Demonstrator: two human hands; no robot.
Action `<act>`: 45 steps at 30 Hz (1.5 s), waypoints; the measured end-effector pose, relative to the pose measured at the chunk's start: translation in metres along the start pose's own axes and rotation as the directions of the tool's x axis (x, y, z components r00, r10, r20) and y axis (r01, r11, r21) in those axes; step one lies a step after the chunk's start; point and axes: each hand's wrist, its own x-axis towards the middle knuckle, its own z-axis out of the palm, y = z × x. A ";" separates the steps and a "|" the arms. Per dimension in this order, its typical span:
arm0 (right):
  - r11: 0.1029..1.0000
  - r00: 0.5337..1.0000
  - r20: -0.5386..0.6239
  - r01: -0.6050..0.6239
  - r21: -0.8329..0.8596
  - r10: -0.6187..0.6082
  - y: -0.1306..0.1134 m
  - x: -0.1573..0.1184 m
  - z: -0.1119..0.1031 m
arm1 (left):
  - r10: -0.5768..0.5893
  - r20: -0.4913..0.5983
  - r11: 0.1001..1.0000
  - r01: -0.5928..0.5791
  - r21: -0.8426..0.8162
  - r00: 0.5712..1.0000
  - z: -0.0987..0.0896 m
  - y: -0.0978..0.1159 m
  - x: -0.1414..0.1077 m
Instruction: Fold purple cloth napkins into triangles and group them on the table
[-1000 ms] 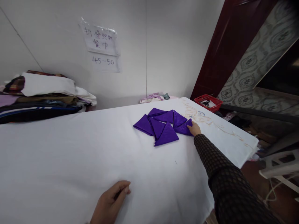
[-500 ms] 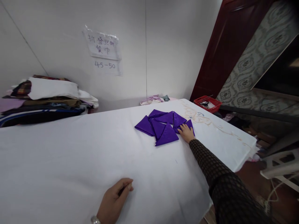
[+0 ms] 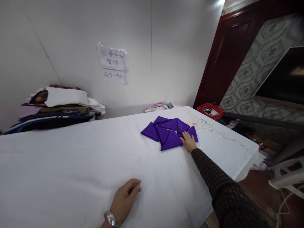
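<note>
Several purple cloth napkins (image 3: 171, 139), folded into triangles and overlapping in a loose ring, lie on a white tablecloth (image 3: 90, 164). My right hand (image 3: 188, 141) reaches out to their right side. Its fingers are spread on the rightmost folded napkin (image 3: 193, 133), close to the right corner of the front one. Nearer to me, my left hand (image 3: 125, 198) is over the bare cloth, with thumb and curled fingertips drawn together and nothing visible between them. A metal watch is on that wrist.
A stack of folded clothes (image 3: 64, 104) stands at the left against a wall bearing a handwritten paper sign (image 3: 113, 63). Beyond the table's far right edge is a red basket (image 3: 211, 110). A white plastic stool (image 3: 287, 177) stands on the floor at the right.
The camera view has tilted, so the scene sits slightly lower. My right hand stays on the rightmost napkin, slightly closer to the front one. My left hand keeps its curled shape.
</note>
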 end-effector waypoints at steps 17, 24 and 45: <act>0.972 0.968 0.113 0.216 0.094 -0.226 -0.083 -0.133 0.012 | 0.058 0.000 0.978 -0.057 -0.200 0.998 0.005 -0.007 0.005; 0.839 0.831 0.249 0.387 0.382 -0.497 -0.158 -0.193 0.033 | 0.014 -0.215 0.998 -0.026 -0.056 0.977 -0.079 -0.014 -0.006; 0.468 0.447 0.226 0.563 0.682 -0.866 -0.259 -0.247 0.127 | -0.187 -0.661 0.531 0.641 0.554 0.726 -0.281 -0.092 -0.039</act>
